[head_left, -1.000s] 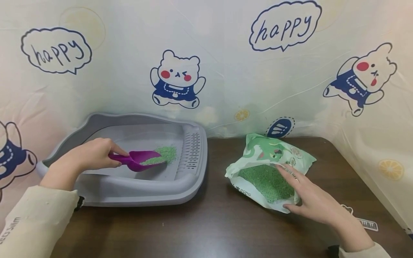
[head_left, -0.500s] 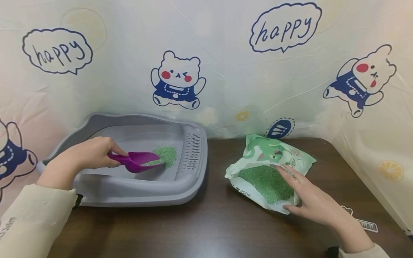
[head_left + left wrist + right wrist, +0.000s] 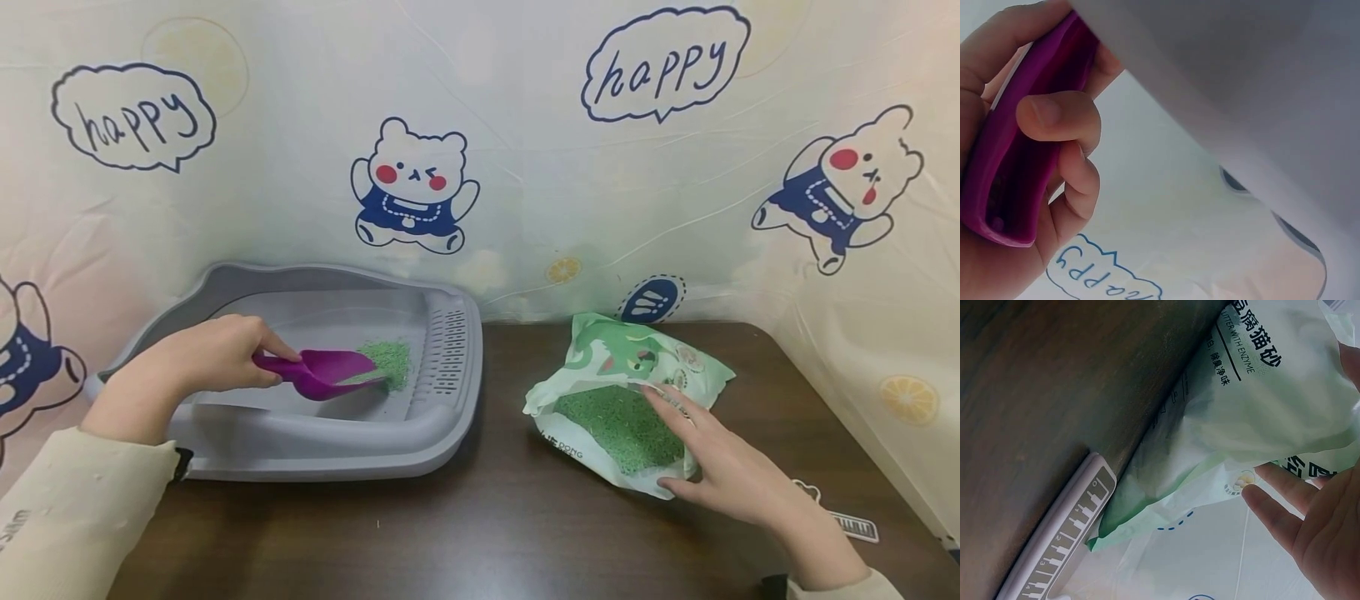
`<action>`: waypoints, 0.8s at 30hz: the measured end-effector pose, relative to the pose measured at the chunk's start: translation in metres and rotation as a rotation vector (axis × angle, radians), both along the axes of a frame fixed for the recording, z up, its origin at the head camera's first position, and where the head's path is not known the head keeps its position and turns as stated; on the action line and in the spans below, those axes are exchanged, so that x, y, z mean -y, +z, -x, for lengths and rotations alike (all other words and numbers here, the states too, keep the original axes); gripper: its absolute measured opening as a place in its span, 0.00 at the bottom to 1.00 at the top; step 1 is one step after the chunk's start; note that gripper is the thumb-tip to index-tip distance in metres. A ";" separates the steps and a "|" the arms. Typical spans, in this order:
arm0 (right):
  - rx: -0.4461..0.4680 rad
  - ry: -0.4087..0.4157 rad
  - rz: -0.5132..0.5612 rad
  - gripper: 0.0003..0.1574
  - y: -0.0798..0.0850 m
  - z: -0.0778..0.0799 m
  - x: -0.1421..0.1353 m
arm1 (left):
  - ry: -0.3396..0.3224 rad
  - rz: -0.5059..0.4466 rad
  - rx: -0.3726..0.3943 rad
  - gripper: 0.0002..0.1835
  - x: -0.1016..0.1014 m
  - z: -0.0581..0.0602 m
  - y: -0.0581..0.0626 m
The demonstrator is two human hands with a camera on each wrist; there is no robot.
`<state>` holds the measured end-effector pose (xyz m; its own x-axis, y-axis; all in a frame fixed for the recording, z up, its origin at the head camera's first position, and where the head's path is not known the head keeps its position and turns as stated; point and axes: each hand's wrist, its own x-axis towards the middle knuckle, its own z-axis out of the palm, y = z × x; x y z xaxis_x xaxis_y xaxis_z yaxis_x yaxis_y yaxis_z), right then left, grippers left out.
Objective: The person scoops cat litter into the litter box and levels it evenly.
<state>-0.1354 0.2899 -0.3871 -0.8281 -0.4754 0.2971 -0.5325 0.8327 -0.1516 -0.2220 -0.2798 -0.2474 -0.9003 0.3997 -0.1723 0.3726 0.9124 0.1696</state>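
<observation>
My left hand (image 3: 217, 354) grips the handle of a purple scoop (image 3: 333, 375). The left wrist view shows fingers curled round the hollow purple handle (image 3: 1016, 131). Inside a grey litter tray (image 3: 315, 446), the scoop's blade lies low, its tip against a small heap of green litter pellets (image 3: 393, 358). Some pellets sit on the blade. At the right, a pale green litter bag (image 3: 592, 350) lies with its mouth toward me, full of green pellets (image 3: 622, 429). My right hand (image 3: 727, 467) rests on the bag's right side with fingers extended, thumb at the lower lip of the mouth.
A slotted strip (image 3: 446, 354) runs along the tray's right side. A white tag (image 3: 855, 525) printed with piano keys lies on the dark wooden table (image 3: 450, 542), beneath the right forearm. A printed curtain (image 3: 510, 167) hangs behind the table.
The scoop has shifted slightly back and forth at the pellet heap, and its blade carries fewer visible pellets. My right hand and the bag have stayed in place.
</observation>
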 end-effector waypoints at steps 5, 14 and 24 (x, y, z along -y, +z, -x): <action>0.002 0.000 0.002 0.72 0.000 0.000 0.000 | -0.004 0.013 -0.018 0.17 -0.001 -0.001 0.002; -0.006 -0.002 -0.002 0.72 -0.001 0.000 0.000 | -0.021 0.039 -0.038 0.18 0.003 -0.005 0.004; 0.002 -0.001 0.003 0.72 0.000 0.000 0.001 | -0.036 0.017 -0.080 0.17 0.007 -0.015 0.003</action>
<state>-0.1350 0.2890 -0.3872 -0.8292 -0.4736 0.2969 -0.5312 0.8329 -0.1551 -0.2069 -0.2867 -0.2439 -0.8964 0.4299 -0.1077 0.4172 0.9005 0.1228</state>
